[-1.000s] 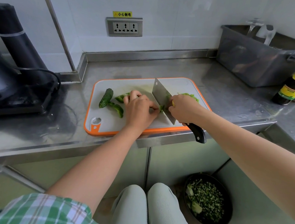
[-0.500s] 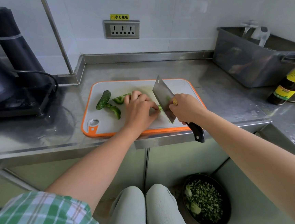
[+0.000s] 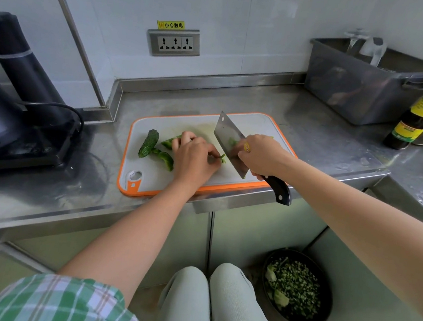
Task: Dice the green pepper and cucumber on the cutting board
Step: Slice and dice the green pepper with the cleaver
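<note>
Head view, the only one I get.

The board (image 3: pixel 152 180) sits at the front edge of the counter (image 3: pixel 310 133), close to the body, so both arms reach it with little stretch. My right hand (image 3: pixel 259 154) is wrapped tight on the cleaver (image 3: pixel 226 138), choked up where handle meets blade, with the black handle end sticking out past the counter edge. I judge that high grip is for control on short chops. The blade stands on edge and angles away across the board. I can't tell if the heel touches.

My left hand (image 3: pixel 192 158) lies knuckles up, fingers curled under and clamped on a thin strip (image 3: pixel 221 157) of pepper just left of the blade. Tucked fingertips keep clear of the edge, and the knuckles likely guide the blade. This looks like mid-dicing of that strip.

The cucumber (image 3: pixel 148 143) lies whole at the board's left end, uncut, touching a bent pepper piece (image 3: pixel 165 159). A second piece (image 3: pixel 169 142) pokes out behind my left hand. All are parked left, apparently queued. Some green shows behind my right hand; too hidden to call.

So pepper is partly done, cucumber not started.

Off the board: a tub (image 3: pixel 365 84) and bottle (image 3: pixel 419 112) far right, a black appliance (image 3: pixel 19 92) left. A bowl (image 3: pixel 296 288) of chopped greens sits on the floor below the counter edge, probably to catch scraps.
</note>
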